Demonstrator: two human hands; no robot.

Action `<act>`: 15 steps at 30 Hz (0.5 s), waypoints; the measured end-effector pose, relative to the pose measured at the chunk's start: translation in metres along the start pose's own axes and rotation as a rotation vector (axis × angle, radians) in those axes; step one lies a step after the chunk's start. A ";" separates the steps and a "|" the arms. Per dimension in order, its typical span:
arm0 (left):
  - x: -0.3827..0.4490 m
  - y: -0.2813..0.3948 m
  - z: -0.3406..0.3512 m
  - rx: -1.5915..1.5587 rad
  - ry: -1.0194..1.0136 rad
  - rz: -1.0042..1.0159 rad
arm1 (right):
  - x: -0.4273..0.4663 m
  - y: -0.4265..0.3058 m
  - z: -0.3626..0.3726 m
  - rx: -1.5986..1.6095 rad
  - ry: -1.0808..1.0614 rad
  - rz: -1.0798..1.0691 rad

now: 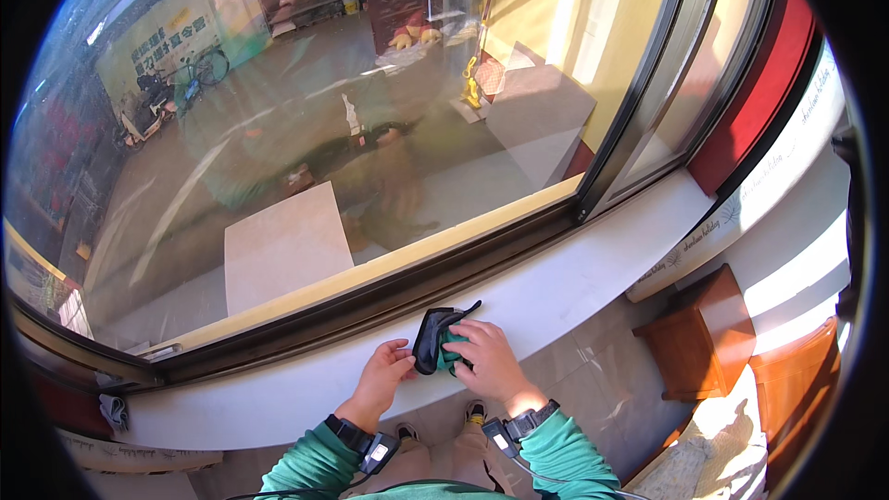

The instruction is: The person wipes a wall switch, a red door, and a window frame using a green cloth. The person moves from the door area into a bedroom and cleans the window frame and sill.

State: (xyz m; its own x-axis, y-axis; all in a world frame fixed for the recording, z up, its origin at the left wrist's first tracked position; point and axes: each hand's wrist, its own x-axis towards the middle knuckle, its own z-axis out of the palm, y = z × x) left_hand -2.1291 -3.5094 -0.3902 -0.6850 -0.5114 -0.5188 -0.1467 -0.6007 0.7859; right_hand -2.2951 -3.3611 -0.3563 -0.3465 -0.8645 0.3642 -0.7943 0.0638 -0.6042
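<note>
Over the white windowsill (555,292), both hands are at a small black pouch or case (428,338) with green cloth (448,354) at its right side. My right hand (492,361) grips the green cloth with bent fingers. The fingertips of my left hand (384,373) meet the lower left edge of the black piece; whether they pinch it is hard to tell. A short black strap or tab sticks out at its upper right. Both wrists carry black bands with small devices.
A large glass window in a dark frame (347,316) rises beyond the sill. A crumpled grey cloth (114,411) lies at the sill's left end. To the right stand a wooden nightstand (715,340) and a bed with a wooden headboard (799,389); a patterned curtain (771,173) hangs there.
</note>
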 end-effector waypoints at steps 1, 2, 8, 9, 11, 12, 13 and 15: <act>0.000 -0.002 -0.001 -0.011 -0.010 0.010 | 0.000 -0.001 0.004 0.033 0.035 0.015; 0.000 -0.003 0.000 0.023 -0.010 0.010 | 0.002 -0.002 0.008 0.010 0.033 0.014; -0.002 -0.006 0.005 0.091 -0.078 0.040 | 0.026 -0.003 0.014 0.288 0.383 0.365; -0.004 -0.005 0.006 0.048 -0.084 0.019 | 0.028 -0.002 0.010 0.324 0.480 0.397; -0.009 -0.002 0.007 -0.039 -0.102 -0.021 | 0.026 0.000 0.003 0.187 0.484 0.278; -0.012 0.000 0.007 -0.073 -0.104 -0.037 | 0.025 0.000 0.003 0.073 0.319 0.083; -0.015 0.002 0.006 -0.110 -0.112 -0.052 | 0.021 0.000 0.001 -0.046 0.135 -0.071; -0.021 0.006 0.004 -0.144 -0.108 -0.073 | 0.014 -0.006 0.009 -0.157 -0.264 -0.255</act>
State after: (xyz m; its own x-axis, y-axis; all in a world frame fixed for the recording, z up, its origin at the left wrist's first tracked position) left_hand -2.1188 -3.4997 -0.3731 -0.7498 -0.3994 -0.5275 -0.1004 -0.7193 0.6874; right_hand -2.2905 -3.3776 -0.3541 -0.0044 -0.9595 0.2816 -0.9121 -0.1116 -0.3945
